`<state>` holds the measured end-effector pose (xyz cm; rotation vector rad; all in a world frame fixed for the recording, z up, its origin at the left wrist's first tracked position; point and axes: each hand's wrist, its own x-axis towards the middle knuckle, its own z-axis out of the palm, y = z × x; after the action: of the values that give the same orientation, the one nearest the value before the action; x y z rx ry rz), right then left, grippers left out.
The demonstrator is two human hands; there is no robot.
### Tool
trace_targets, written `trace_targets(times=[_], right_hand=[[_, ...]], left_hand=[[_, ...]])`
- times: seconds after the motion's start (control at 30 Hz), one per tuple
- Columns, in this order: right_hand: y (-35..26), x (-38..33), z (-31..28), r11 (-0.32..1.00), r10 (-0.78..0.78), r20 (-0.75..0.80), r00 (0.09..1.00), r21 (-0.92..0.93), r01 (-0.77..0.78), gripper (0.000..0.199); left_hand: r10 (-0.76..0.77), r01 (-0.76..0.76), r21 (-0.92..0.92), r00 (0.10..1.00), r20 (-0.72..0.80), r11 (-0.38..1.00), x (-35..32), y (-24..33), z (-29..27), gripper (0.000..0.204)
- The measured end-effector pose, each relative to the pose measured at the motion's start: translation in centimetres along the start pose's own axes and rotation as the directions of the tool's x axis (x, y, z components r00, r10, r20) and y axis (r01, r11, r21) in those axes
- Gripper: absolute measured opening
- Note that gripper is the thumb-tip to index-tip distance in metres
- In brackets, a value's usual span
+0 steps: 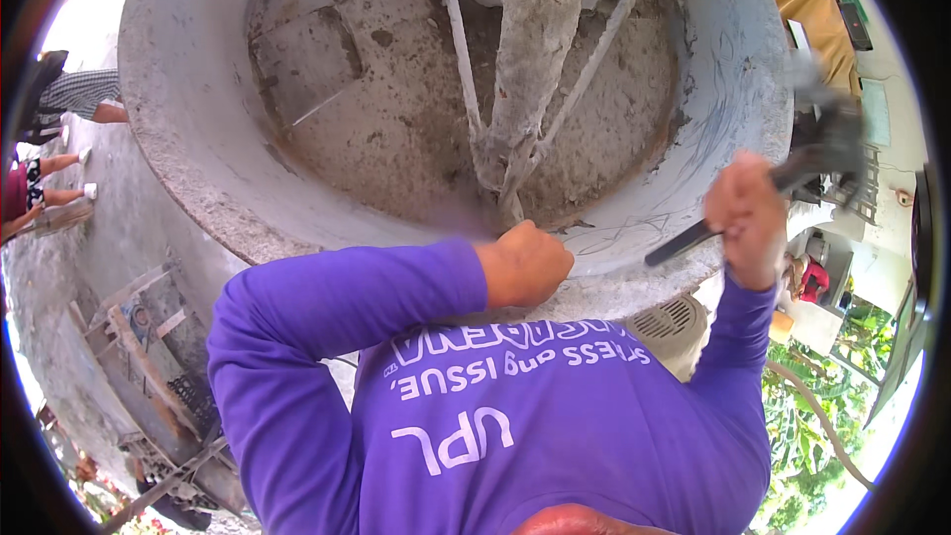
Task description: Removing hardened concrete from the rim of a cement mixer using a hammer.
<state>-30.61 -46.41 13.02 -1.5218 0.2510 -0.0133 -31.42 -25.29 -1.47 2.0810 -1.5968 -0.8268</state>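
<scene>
In my right hand is a hammer, raised beside the right rim of a big round mixer drum. Its dark handle end sticks out to the left of my fist, and its head is smeared by motion on the far right. My left hand is closed in a fist at the drum's near rim; whatever it grips, if anything, is hidden. The pale grey drum is crusted with dried cement. Inside it, a cement-caked paddle and thin bars meet close to my left hand.
Wooden planks and a frame lie on the grey ground at the left. People stand at the far left edge. On the right are a tan cloth, a person in red and green plants. A vented grey cover sits below the drum rim.
</scene>
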Motion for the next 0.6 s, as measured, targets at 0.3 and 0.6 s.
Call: trace_targets(times=[0.3,0.6], right_hand=[[-0.8,1.3,1.2,0.986,-0.036,0.059,0.998,-0.158,0.045,0.038],[4.6,-0.8,0.8,0.972,0.153,-0.081,0.985,-0.167,-0.165,0.037]], left_hand=[[-0.031,0.026,0.108,0.998,0.049,0.994,0.0,-0.2,-1.2,0.013],[-0.046,0.025,0.115,0.981,0.190,0.993,-0.2,-1.1,-0.6,0.011]])
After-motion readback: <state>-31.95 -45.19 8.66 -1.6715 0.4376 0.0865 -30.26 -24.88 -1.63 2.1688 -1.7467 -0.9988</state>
